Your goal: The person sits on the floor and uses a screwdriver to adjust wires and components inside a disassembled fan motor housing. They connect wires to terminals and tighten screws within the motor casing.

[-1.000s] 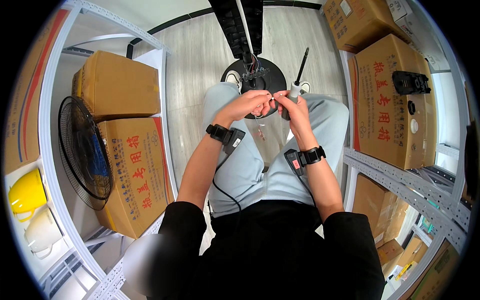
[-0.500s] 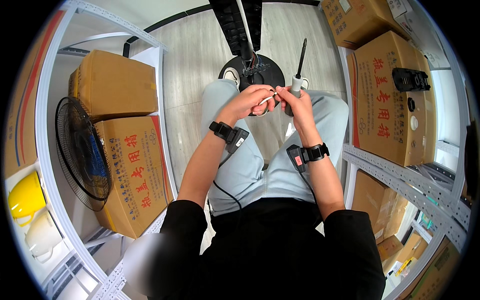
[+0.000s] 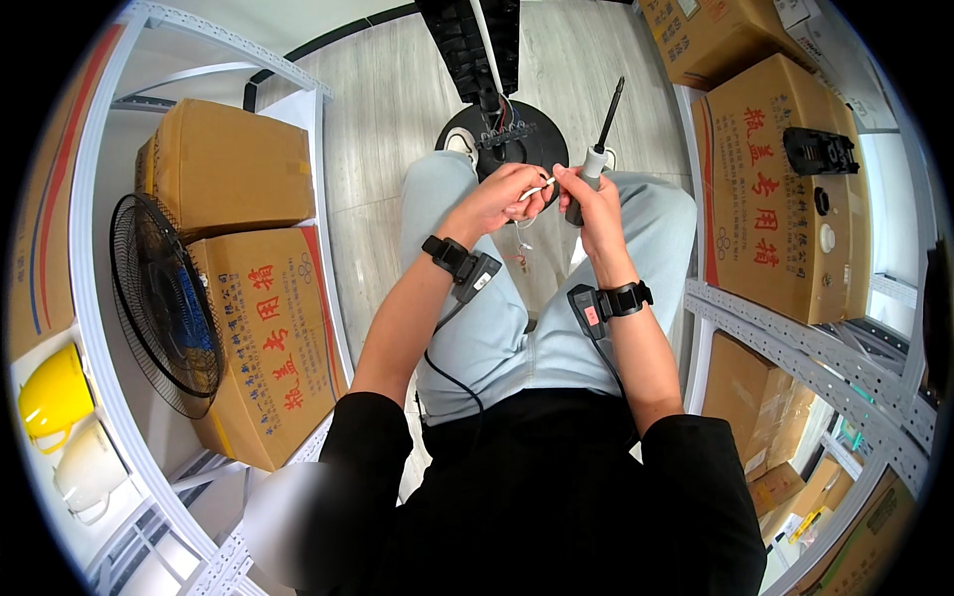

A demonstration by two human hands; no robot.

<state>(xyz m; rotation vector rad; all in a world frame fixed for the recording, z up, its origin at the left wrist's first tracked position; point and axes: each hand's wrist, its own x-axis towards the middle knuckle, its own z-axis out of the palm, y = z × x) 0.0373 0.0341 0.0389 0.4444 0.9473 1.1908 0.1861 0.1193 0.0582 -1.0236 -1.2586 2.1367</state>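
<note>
Between my thumb and fingers, my left hand (image 3: 505, 195) holds a white cable (image 3: 537, 191). Close beside it, my right hand (image 3: 594, 211) has its lower fingers wrapped around the grey handle of a screwdriver (image 3: 591, 169), whose dark shaft points up and away. The right thumb and index finger pinch near the cable's tip; whether they touch it is too small to tell. Below the left hand hang thin white wires (image 3: 524, 244) with reddish ends. Beyond both hands stands a black round base (image 3: 553, 131), with exposed wires (image 3: 509, 127) around its post.
A black upright column (image 3: 444, 35) rises from the base. Shelves on both sides hold cardboard cartons (image 3: 221, 164). A black fan grille (image 3: 164, 303) leans at the left, above a yellow cup (image 3: 55, 395). A black plastic part (image 3: 821, 152) lies on a right-hand carton.
My hands have shifted slightly, and the screwdriver tilts a little more to the right. The thin wires with reddish ends now show below my left hand.
</note>
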